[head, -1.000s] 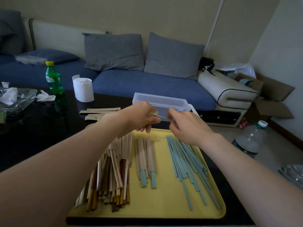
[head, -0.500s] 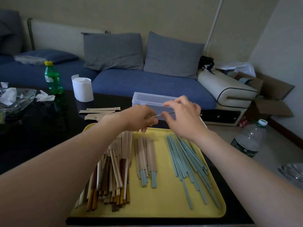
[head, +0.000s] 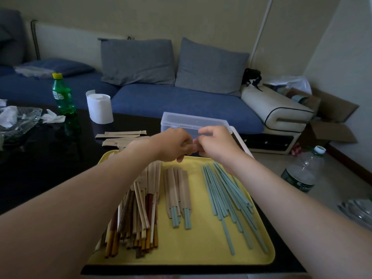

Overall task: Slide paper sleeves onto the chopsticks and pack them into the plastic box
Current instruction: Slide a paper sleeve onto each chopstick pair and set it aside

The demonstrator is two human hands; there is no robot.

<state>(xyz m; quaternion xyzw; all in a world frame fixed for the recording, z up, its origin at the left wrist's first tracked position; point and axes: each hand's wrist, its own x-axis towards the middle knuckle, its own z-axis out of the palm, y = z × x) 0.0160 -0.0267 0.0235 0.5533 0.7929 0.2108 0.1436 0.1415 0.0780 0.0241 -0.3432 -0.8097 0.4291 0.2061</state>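
My left hand and my right hand meet fingertip to fingertip above the far edge of the yellow tray, just in front of the clear plastic box. Both have curled fingers, and what they pinch is hidden between them. On the tray lie loose teal chopsticks at the right, sleeved teal pairs in the middle, and a mixed pile of wooden chopsticks and sleeves at the left. Empty paper sleeves lie on the dark table behind the tray.
A toilet roll and a green bottle stand at the table's back left, near a glass dish with tissues. A blue sofa runs behind. On the floor at the right stands a large water bottle.
A thin chopstick showed between the hands before. My right hand has moved left to meet my left hand, and the chopstick no longer shows.
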